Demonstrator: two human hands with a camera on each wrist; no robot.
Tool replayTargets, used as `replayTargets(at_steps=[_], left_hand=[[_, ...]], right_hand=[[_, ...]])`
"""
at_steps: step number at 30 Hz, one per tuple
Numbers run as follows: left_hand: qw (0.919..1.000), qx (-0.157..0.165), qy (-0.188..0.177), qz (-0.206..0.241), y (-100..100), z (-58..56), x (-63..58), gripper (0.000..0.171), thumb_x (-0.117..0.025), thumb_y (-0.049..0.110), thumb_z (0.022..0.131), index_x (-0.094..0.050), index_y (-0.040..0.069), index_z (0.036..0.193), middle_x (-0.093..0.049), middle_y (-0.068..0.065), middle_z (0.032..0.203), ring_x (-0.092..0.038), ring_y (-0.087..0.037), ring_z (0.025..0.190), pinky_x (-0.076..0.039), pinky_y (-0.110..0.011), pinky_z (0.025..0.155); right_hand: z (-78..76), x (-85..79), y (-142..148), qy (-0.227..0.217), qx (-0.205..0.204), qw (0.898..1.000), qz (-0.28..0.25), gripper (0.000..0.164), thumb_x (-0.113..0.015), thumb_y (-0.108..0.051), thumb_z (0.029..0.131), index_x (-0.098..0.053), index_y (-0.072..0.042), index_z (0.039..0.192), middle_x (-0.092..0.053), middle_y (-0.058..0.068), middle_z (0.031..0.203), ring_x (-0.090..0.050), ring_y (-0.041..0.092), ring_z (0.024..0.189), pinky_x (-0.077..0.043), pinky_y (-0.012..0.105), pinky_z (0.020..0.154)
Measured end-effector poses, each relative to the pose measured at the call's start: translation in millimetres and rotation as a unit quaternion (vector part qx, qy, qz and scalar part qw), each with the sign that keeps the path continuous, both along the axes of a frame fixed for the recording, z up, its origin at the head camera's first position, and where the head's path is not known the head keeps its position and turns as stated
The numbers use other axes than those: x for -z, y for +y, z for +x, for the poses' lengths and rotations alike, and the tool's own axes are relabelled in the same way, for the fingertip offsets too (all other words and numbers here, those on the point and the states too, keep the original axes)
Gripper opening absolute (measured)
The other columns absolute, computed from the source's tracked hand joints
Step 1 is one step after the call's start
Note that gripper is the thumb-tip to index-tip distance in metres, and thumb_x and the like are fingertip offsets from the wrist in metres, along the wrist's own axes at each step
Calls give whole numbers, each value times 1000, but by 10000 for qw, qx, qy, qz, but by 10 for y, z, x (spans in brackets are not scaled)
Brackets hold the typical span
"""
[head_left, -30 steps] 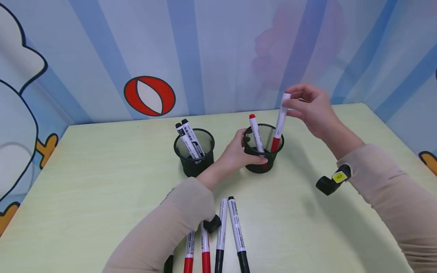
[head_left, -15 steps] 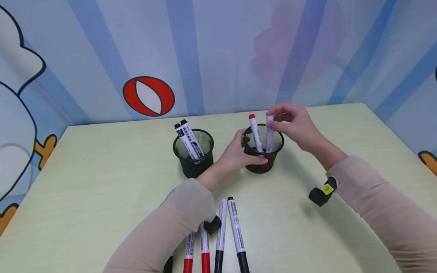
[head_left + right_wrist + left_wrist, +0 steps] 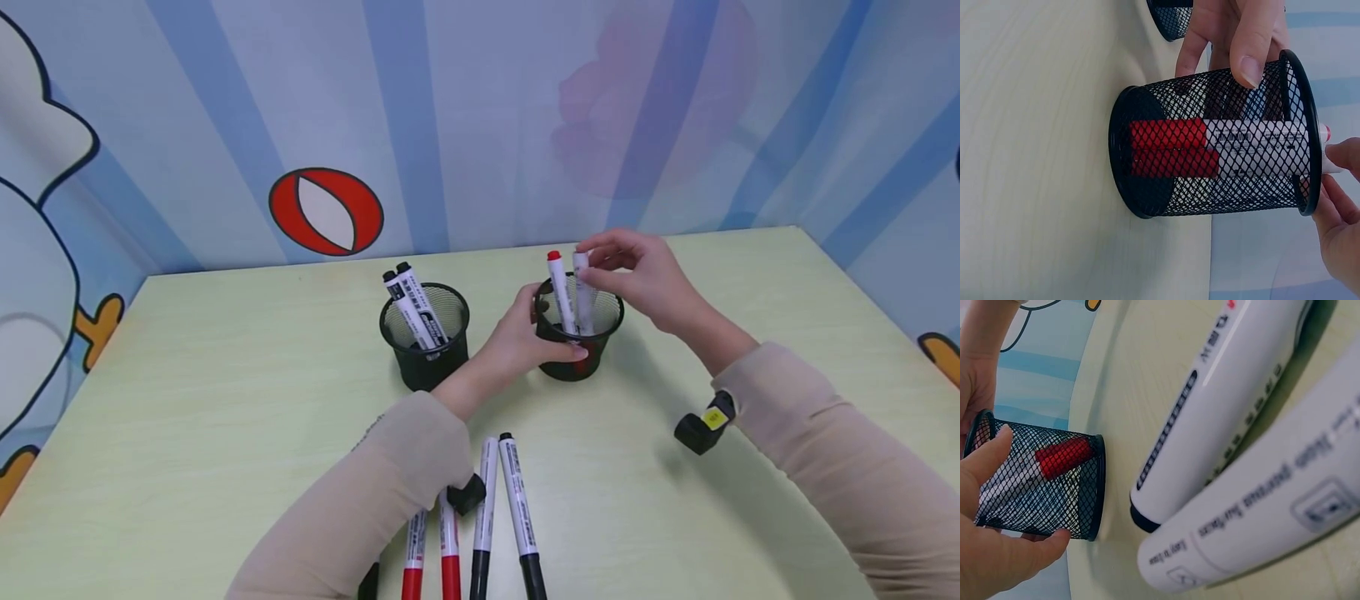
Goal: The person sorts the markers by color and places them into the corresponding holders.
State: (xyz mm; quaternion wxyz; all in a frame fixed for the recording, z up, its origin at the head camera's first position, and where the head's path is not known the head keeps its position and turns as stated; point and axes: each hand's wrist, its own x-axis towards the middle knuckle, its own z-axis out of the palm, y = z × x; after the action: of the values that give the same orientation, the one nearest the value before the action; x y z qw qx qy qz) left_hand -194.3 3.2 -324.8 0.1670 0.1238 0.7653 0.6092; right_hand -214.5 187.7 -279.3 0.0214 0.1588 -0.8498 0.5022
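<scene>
My left hand (image 3: 517,337) grips the right-hand black mesh pen holder (image 3: 573,367), thumb on its near side and fingers behind. Inside stands a whiteboard marker (image 3: 559,292) with a red tip showing above the rim. Beside it, a second red-capped marker (image 3: 583,304) stands in the holder, red cap downward. The thumb and fingers of my right hand (image 3: 637,271) pinch its white upper end just above the rim. Through the mesh in the right wrist view, both red caps (image 3: 1169,133) lie side by side close to the holder's base.
To the left stands another mesh pen holder (image 3: 435,367) with two black-tipped markers (image 3: 420,308) leaning in it. Several red and black markers (image 3: 519,492) lie in a row at the table's near side, some under my left sleeve. A patterned wall (image 3: 495,125) closes off the back.
My right hand has moved left and down, bringing its red-capped marker from the holder's right rim down inside, next to the other one. My left hand has stayed on the holder.
</scene>
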Motion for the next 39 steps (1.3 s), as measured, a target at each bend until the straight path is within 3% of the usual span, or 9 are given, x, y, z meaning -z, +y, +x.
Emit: replayTargets(at_steps=[9, 21, 39], left_hand=[[10000, -47, 48, -23, -8, -2, 15, 93, -82, 13, 71, -24, 16, 143, -32, -2, 146, -32, -20, 131, -29, -40, 106], [9999, -102, 12, 19, 4, 20, -17, 92, -81, 8, 69, -26, 16, 142, -36, -4, 143, -35, -25, 129, -34, -40, 103], [9999, -112, -81, -40, -43, 24, -74, 96, -81, 7, 70, -21, 18, 144, -35, -11, 143, -32, -26, 131, -34, -43, 104]], right_hand=[[1, -12, -2, -50, -60, 9999, -78, 34, -62, -5, 88, -56, 1, 121, -58, 17, 105, -57, 17, 91, -51, 22, 72], [53, -19, 38, -156, -36, 9976, -676, 29, -64, -4, 86, -59, -1, 114, -59, 2, 90, -60, 14, 80, -53, 24, 69], [177, -107, 16, -185, -52, 9970, -754, 24, -65, -5, 86, -60, -5, 110, -59, 3, 89, -60, 16, 80, -53, 25, 72]])
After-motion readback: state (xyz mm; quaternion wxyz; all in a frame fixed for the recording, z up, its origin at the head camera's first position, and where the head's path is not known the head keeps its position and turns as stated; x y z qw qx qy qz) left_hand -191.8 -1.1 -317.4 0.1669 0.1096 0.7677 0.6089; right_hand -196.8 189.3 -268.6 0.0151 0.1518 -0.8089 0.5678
